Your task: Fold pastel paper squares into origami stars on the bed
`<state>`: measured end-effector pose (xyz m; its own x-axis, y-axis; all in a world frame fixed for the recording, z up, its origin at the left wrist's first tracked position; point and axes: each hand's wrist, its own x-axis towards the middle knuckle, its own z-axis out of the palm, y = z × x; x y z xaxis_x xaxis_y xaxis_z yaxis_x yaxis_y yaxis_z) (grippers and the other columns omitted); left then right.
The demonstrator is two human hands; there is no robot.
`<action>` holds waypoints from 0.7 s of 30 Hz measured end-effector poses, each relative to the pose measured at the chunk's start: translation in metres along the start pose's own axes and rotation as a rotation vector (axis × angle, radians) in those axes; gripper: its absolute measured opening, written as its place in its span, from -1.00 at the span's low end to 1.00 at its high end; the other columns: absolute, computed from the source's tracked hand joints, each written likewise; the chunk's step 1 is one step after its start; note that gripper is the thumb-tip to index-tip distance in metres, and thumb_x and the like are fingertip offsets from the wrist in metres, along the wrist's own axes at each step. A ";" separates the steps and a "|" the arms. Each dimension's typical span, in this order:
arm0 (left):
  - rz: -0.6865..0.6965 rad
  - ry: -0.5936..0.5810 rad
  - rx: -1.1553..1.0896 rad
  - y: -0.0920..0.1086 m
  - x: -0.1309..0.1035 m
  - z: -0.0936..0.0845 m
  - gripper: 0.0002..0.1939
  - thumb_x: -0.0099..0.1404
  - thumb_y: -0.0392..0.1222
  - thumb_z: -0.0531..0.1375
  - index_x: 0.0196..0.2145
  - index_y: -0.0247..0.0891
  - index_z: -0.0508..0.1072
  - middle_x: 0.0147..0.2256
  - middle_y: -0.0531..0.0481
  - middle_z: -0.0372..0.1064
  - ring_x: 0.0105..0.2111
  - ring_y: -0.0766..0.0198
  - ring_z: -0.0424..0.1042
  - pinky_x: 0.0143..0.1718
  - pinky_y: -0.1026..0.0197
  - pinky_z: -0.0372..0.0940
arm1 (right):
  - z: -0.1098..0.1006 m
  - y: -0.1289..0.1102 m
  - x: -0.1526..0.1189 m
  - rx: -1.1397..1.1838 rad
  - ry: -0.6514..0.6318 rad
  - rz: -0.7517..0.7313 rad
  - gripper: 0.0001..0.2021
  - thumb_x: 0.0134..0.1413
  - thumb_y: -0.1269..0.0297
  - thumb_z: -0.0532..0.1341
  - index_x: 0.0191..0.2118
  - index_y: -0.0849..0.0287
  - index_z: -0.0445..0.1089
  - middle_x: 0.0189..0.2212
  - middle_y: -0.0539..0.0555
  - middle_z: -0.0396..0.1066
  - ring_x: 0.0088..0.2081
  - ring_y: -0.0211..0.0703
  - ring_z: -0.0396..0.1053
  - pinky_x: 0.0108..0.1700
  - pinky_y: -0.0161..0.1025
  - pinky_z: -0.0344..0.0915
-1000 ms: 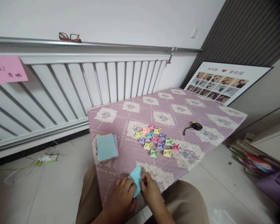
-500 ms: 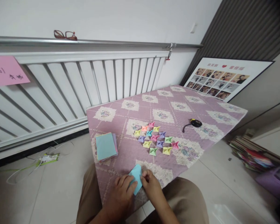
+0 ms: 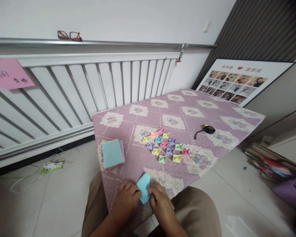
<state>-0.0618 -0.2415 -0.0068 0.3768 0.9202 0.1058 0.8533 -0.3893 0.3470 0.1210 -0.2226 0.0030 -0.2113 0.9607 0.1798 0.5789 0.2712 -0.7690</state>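
Note:
A folded sheet of light blue paper (image 3: pixel 144 187) lies at the near edge of the table, between my two hands. My left hand (image 3: pixel 127 199) grips its left edge with closed fingers. On the opposite edge, my right hand (image 3: pixel 160 200) pinches the paper between thumb and fingers. Beyond it, several small folded paper figures (image 3: pixel 164 145) in pink, yellow, green, purple and blue stand in slanting rows. To the left sits a stack of coloured paper sheets (image 3: pixel 112 153), a pale blue one on top.
A black and yellow object with a strap (image 3: pixel 208 129) rests on the right of the patterned tablecloth (image 3: pixel 153 115). Behind the table runs a white radiator (image 3: pixel 118 82) with glasses (image 3: pixel 69 35) on its pipe. A photo board (image 3: pixel 244 82) leans at the far right.
My left hand has drawn back from lying over the paper to gripping its left edge. My right fingers have shifted slightly lower on the right edge. The view has moved a little.

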 end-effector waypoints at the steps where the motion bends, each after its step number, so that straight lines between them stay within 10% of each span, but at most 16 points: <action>1: -0.011 -0.007 -0.006 0.000 0.000 0.000 -0.84 0.35 -0.27 0.14 -0.17 -0.06 0.45 -0.20 0.06 0.39 -0.15 0.20 0.28 -0.05 0.08 0.07 | -0.001 0.001 -0.003 -0.041 -0.008 -0.073 -0.74 -0.06 0.54 0.02 -0.39 0.09 0.38 -0.35 0.07 0.37 -0.25 -0.09 0.33 -0.18 -0.16 0.26; 6: -0.056 0.000 -0.081 0.003 0.001 -0.005 -0.83 0.34 -0.29 0.12 -0.19 -0.07 0.47 -0.19 0.05 0.39 -0.13 0.20 0.28 -0.03 0.08 0.06 | -0.004 0.003 -0.009 -0.200 -0.043 -0.262 -0.65 -0.14 0.64 0.04 -0.31 0.08 0.37 -0.17 0.08 0.36 -0.01 -0.03 0.27 0.04 -0.05 0.21; 21: -0.362 0.099 -0.206 0.010 0.003 -0.020 -0.92 0.23 -0.28 0.18 -0.42 -0.17 0.45 -0.19 0.03 0.35 -0.11 0.15 0.26 -0.06 0.05 0.03 | 0.007 -0.002 -0.001 -0.431 0.030 -0.097 -0.87 0.04 0.43 0.24 -0.47 0.10 0.34 -0.27 0.09 0.37 -0.12 0.02 0.30 -0.07 -0.07 0.23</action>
<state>-0.0590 -0.2419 0.0152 0.0210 0.9994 0.0283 0.8304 -0.0332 0.5561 0.1146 -0.2241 -0.0002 -0.2619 0.9292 0.2607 0.8343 0.3538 -0.4229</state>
